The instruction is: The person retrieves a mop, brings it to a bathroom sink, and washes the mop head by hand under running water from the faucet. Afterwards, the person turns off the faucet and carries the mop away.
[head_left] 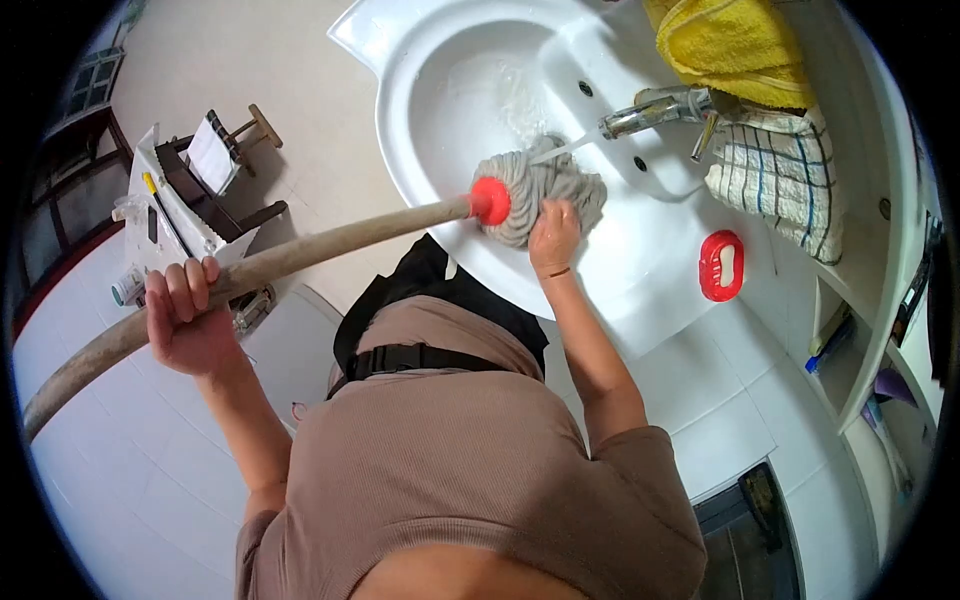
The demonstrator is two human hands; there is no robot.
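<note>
A string mop [525, 190] has its grey strands in the white washbasin [400, 120], under water running from the chrome faucet [655, 112]. Its long wooden handle [340, 240] joins the head at a red collar and slants down to the left. My left hand [190, 315] is wrapped round that handle, well away from the basin. Down at the mop head, my right hand [556, 238] is closed on the wet strands near the basin's front side. Some of its fingers are hidden among the strands.
A red soap dish [721, 266] sits on the basin's right ledge. Behind the faucet lie a yellow towel [735, 50] and a checked towel [775, 180]. Shelves with toothbrushes [888, 440] line the right side. A wooden stool [235, 150] stands on the floor at left.
</note>
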